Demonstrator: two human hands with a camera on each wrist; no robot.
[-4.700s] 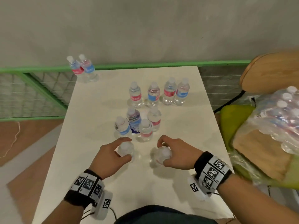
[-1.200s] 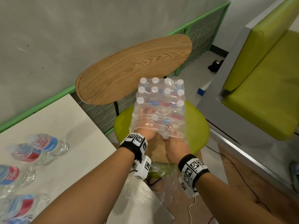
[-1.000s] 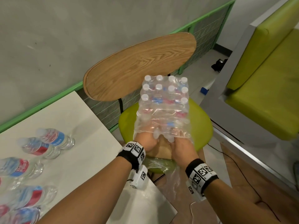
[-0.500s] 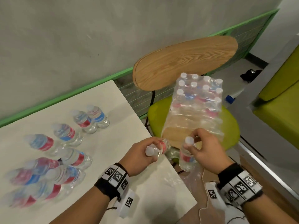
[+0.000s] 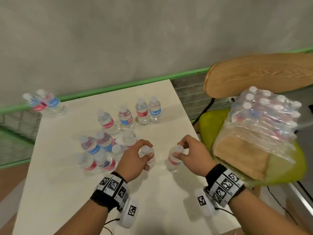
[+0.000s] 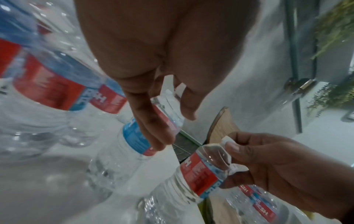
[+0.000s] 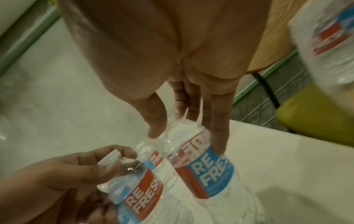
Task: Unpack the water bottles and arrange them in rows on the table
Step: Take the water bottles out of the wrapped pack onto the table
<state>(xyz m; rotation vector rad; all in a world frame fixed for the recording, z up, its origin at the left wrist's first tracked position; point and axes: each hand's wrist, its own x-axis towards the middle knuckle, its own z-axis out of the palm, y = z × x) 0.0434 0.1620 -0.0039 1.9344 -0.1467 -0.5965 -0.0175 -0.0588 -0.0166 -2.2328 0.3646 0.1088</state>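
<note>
Each of my hands holds a small clear water bottle by its neck over the white table (image 5: 152, 200). My left hand (image 5: 146, 156) grips one bottle (image 5: 149, 161) right beside a loose cluster of several standing bottles (image 5: 98, 150). My right hand (image 5: 179, 150) pinches the cap end of a red-labelled bottle (image 5: 171, 162); whether its base touches the table I cannot tell. The left wrist view shows my left hand's fingers (image 6: 153, 128) around its bottle (image 6: 122, 151), and the right wrist view shows my right hand's fingers (image 7: 218, 121) on theirs (image 7: 206, 171). The plastic-wrapped pack (image 5: 264, 119) lies on the chair.
A row of bottles (image 5: 130, 116) stands further back on the table, and two more (image 5: 44, 104) stand at the far left corner. The green chair (image 5: 288, 163) with a wooden backrest (image 5: 262, 72) is just off the table's right edge. A green rail (image 5: 118, 85) runs behind.
Both hands have carried their bottles left from the chair side to over the table beside the cluster. The view has swung back from the pack to the table.
</note>
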